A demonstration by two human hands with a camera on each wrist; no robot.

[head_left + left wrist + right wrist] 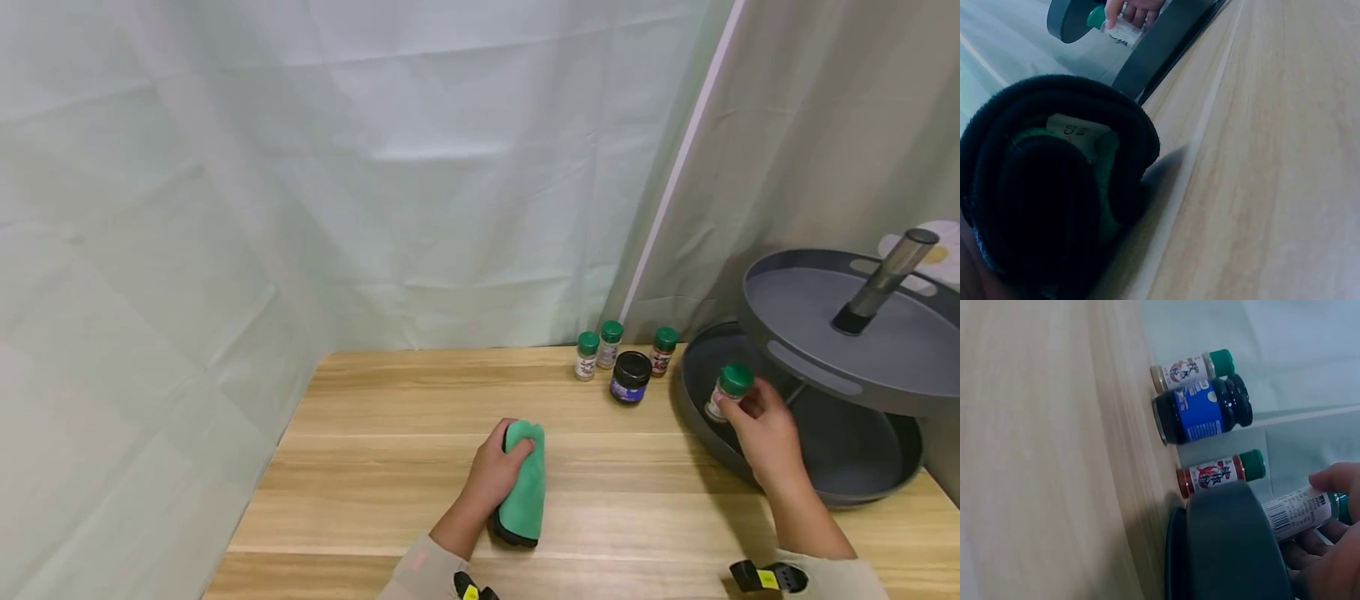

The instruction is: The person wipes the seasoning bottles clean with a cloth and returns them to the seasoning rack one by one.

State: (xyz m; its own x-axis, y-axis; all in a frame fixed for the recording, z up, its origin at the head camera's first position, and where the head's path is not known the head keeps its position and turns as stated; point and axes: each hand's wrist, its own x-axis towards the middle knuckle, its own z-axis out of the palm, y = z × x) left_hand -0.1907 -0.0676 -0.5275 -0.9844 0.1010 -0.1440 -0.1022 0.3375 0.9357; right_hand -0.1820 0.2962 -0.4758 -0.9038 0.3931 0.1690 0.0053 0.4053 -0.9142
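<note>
My left hand (491, 473) grips a rolled green towel (529, 492) with black edging, low at the front middle of the table. The left wrist view looks into the dark end of the roll, where a white tag shows. At the right, my right hand (772, 442) holds a small spice jar (733, 382) with a green cap between thumb and fingers. This jar is inside the rim of the lower tier (701, 437) of a grey two-tier tray. Its white barcode label (1297, 514) shows in the right wrist view, with the base hidden behind the tray wall.
Beside the tray at the back stand a red-filled spice jar (663, 352), a black-lidded jar (630, 377) with a blue label, and two green-capped jars (587, 357). The upper tier (795, 304), with its metal post (885, 279), overhangs the lower one. Curtains (450, 208) hang behind the table.
</note>
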